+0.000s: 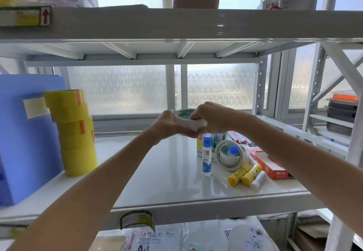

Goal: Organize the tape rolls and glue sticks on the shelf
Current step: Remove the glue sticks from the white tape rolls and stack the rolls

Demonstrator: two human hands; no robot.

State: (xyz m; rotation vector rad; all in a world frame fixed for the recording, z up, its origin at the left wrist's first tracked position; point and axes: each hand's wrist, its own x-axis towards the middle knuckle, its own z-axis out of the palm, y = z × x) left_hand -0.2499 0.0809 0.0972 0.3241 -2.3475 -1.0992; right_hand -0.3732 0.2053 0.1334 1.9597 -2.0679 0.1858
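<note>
Both hands hold one white tape roll (pixel 185 120) with a green core above the middle of the white shelf (pixel 157 174). My left hand (pixel 169 125) cups it from below and the left; my right hand (pixel 212 119) grips its right edge. A tall stack of yellow tape rolls (pixel 73 132) stands at the left. On the right of the shelf, another white tape roll (pixel 230 155) leans over a blue-capped bottle. An upright liquid glue bottle (pixel 206 155) stands beside it. Two yellow glue sticks (pixel 244 174) and a white one (pixel 258 180) lie near the front.
A blue plastic box (pixel 25 138) fills the shelf's far left. A red and white carton (pixel 269 164) lies at the right, with pens behind it. Dark trays (pixel 341 113) sit on a neighbouring rack. The upper shelf beam (pixel 176 24) runs overhead. Packets lie on the shelf below.
</note>
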